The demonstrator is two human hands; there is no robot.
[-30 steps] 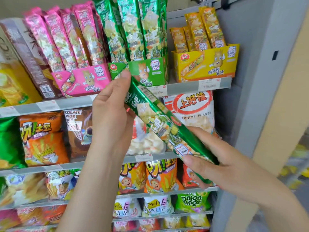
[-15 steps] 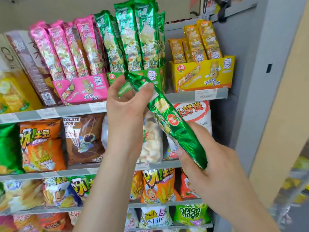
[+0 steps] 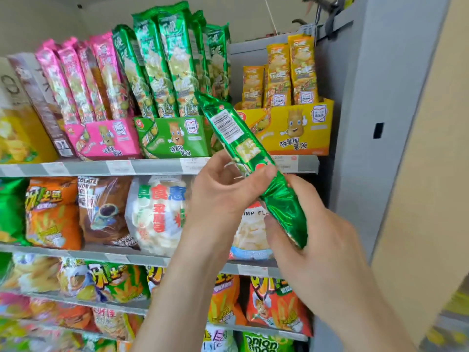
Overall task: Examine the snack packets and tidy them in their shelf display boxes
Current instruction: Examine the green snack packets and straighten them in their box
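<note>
A long green snack packet (image 3: 236, 138) is held tilted in front of the top shelf, its barcode side facing me. My left hand (image 3: 223, 191) pinches it around the middle, thumb on its front. My right hand (image 3: 312, 240) grips its lower end from beneath. The packet's upper tip points at the gap between the green display box (image 3: 175, 138) and the yellow display box (image 3: 291, 130). Several matching green packets (image 3: 167, 67) stand upright in the green box. A pink display box (image 3: 106, 138) with pink packets stands left of it.
Yellow packets (image 3: 281, 77) stand in the yellow box. Lower shelves carry orange, brown and white snack bags, such as a white rice-cracker bag (image 3: 157, 212). A grey shelf upright (image 3: 355, 148) borders the right side. The top shelf edge (image 3: 152, 166) bears price labels.
The packet has been turned over, so its barcode side faces me, and raised toward the top shelf. My left hand slid from the top end down to the middle. The view tilted upward.
</note>
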